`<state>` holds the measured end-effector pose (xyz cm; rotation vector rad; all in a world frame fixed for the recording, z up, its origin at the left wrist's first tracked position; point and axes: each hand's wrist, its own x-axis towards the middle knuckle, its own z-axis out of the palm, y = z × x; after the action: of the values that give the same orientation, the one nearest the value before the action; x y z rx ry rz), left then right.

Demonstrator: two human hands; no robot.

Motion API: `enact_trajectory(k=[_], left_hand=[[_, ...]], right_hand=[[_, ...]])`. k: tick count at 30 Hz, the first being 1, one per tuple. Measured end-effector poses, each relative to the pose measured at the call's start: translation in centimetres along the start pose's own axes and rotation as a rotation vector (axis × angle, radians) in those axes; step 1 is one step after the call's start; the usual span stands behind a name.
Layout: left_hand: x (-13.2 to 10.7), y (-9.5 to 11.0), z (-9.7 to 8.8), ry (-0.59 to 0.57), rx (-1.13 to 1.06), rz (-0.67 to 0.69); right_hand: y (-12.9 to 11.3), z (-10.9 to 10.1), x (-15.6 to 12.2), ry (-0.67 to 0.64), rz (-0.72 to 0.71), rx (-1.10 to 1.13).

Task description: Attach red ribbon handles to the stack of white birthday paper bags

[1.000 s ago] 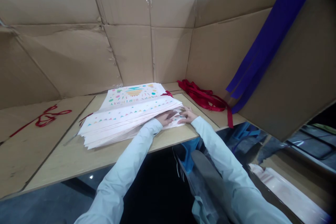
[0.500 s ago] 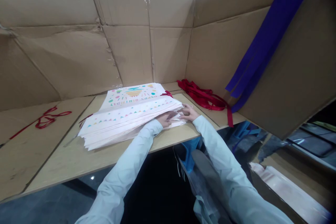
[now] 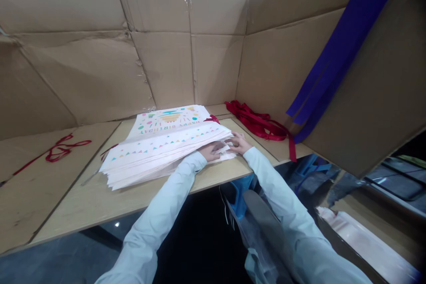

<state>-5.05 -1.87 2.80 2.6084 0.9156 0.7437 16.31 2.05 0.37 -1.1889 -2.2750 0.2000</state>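
Observation:
A stack of white paper pieces printed with "HAPPY BIRTHDAY", coloured dots and small triangles lies on the table, its upper layers folded over. Dark red ribbon shows at the right side of the stack. My left hand reaches in under the raised right corner, its fingers curled and partly hidden by the paper. At the same corner, my right hand has bent fingers on the paper edges. Small white flaps of paper show between the two hands.
A heap of red ribbon lies right of the stack, a thin red cord to the left. Cardboard walls enclose the back and right. Purple strips hang at the right. A carton with wrapped white contents stands lower right.
My hands stay at the stack's right corner. The fingers shift slightly, and a bit more of the white flap between them shows. The stack stays in place.

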Motion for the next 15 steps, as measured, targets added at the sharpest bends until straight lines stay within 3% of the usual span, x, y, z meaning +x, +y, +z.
enact_trajectory(k=[6, 11, 15], left_hand=[[-0.03, -0.23, 0.03, -0.013, -0.012, -0.006], [-0.22, -0.47, 0.41, 0.037, 0.037, -0.1], [-0.2, -0.11, 0.27, 0.049, 0.091, -0.103]], right_hand=[[-0.01, 0.26, -0.02, 0.076, 0.015, 0.04], [0.25, -0.04, -0.18, 0.196, 0.047, 0.129], [0.29, -0.16, -0.35, 0.107, -0.019, 0.176]])
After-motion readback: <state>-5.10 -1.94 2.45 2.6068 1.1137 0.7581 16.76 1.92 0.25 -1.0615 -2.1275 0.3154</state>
